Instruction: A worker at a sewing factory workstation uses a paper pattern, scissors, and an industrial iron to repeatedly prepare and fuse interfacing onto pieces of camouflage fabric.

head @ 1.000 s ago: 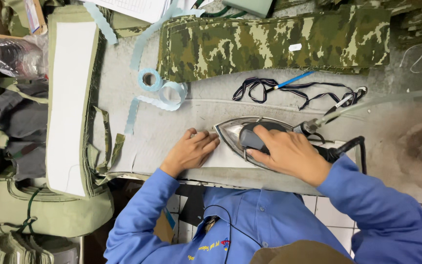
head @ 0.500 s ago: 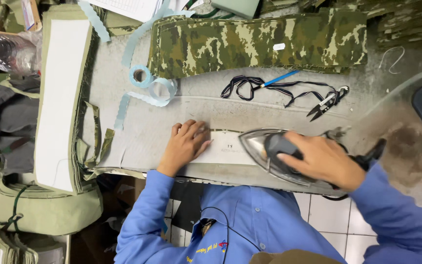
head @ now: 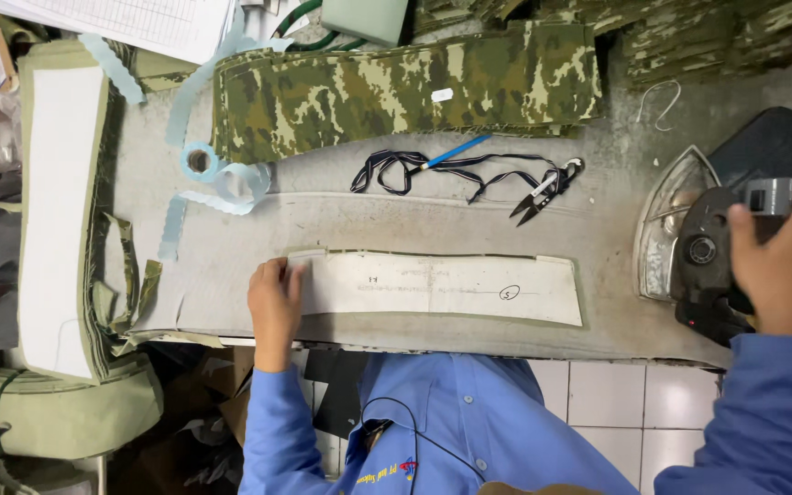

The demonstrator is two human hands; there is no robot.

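A long white curved fabric piece lies flat on the grey ironing table. My left hand presses its left end, fingers spread. At the table's right end my right hand grips the black handle of a steel iron, which stands tilted up on a dark mat, away from the white piece.
Folded camouflage fabric lies along the far side. Black cords with a blue pen and thread snips sit mid-table. A pale blue tape roll is at left, beside an olive and white padded panel.
My right hand has carried the iron to the right, off the white piece, and stood it on the dark mat. My left hand has slid left along the piece.
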